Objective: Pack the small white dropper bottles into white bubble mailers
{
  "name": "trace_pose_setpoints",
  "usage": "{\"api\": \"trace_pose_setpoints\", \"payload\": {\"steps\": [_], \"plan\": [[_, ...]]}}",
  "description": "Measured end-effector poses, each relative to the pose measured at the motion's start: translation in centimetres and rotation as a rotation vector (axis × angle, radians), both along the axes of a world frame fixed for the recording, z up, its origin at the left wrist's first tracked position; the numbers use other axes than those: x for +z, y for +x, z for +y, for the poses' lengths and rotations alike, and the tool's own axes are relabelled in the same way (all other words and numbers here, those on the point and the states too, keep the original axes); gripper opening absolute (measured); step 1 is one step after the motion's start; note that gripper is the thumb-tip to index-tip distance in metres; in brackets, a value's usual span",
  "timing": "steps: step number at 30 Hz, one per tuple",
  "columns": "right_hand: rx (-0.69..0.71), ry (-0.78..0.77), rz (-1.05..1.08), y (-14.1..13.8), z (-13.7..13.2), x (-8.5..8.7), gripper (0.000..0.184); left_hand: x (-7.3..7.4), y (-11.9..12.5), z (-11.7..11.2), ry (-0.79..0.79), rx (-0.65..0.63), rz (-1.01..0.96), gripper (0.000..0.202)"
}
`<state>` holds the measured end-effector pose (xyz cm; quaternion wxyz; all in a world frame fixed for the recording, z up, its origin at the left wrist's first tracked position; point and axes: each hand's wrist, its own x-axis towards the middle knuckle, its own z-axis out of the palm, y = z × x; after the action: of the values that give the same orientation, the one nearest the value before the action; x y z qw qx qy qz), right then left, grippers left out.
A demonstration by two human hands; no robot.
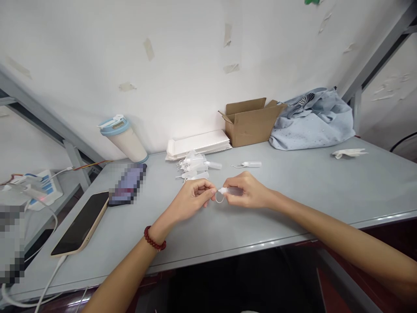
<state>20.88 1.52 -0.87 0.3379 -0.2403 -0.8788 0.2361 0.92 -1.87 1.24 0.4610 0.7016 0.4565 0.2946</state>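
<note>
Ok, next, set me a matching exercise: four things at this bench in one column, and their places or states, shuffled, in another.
1. red bead bracelet
2. cardboard box
3. phone in beige case
4. small plastic bottle

A. in the right hand
B. flaps open
C. around the left wrist
D. lying screen up

Pairs: 1-C, 2-B, 3-D, 4-A

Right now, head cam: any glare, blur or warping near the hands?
Head view: left hand and right hand look fairly sharp; the clear loop of the small bottle is faint against the table. Glare sits on the wall above the white papers. Table edge bows from lens warping.
</note>
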Motion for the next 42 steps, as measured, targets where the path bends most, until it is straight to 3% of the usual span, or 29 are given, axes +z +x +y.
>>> {"api": "trace_pose_setpoints", "payload": {"steps": [15,25,31,36,39,42], "plan": [[-0.011,0.043,0.004,-0.1,-0.1,-0.3,0.016,0.0,0.0,0.0,-0.036,-0.013,-0.02,0.025],[-0.008,0.041,0.003,0.1,0.1,0.5,0.016,-0.2,-0.9,0.8,-0.023,0.022,-0.054,0.035],[-0.022,0.029,-0.069,0.1,0.1,0.3,0.019,0.1,-0.4,0.5,-0.044,0.027,-0.09,0.026],[-0.042,-0.031,-0.223,1.3,1.4,1.2,0.026,0.1,-1.5,1.3,0.004,0.204,-0.203,0.024],[-0.167,-0.06,-0.287,2.7,2.9,1.5,0.031,0.5,-3.5,2.2,0.071,0.377,-0.273,0.022],[-0.312,-0.045,-0.35,4.2,4.5,1.1,0.026,0.9,-5.3,2.9,0.074,0.463,-0.267,0.024]]}}
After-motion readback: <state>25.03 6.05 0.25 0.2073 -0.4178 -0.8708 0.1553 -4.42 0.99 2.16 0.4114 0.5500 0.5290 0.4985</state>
